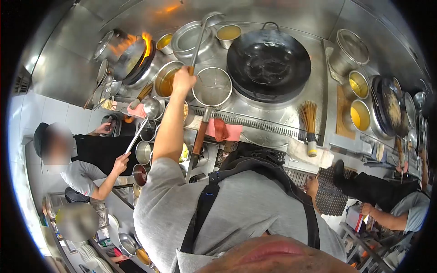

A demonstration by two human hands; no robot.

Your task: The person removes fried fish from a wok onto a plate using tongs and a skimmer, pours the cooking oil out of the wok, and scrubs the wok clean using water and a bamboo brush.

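Note:
My left hand (pixel 184 81) is wrapped round the wooden handle end of a long ladle (pixel 200 41), arm stretched forward. The ladle's bowl (pixel 213 19) lies by the back wall, above a large metal pot (pixel 187 38). Below my hand, a pot of brown liquid (pixel 165 85) stands to the left and a round mesh strainer (pixel 212 87) to the right. A big black wok (pixel 268 66) sits on the burner, its inside shiny with a little liquid. My right hand (pixel 312 186) hangs low beside my apron (pixel 255 159); its fingers are not clear.
A bamboo brush (pixel 308 132) and a folded white cloth (pixel 314 154) lie at the stove's front edge. Flames (pixel 146 45) rise around a wok at left. A co-worker there holds another ladle (pixel 154 109). Yellow liquid fills containers (pixel 359 116) at right, near another person's arm (pixel 384 217).

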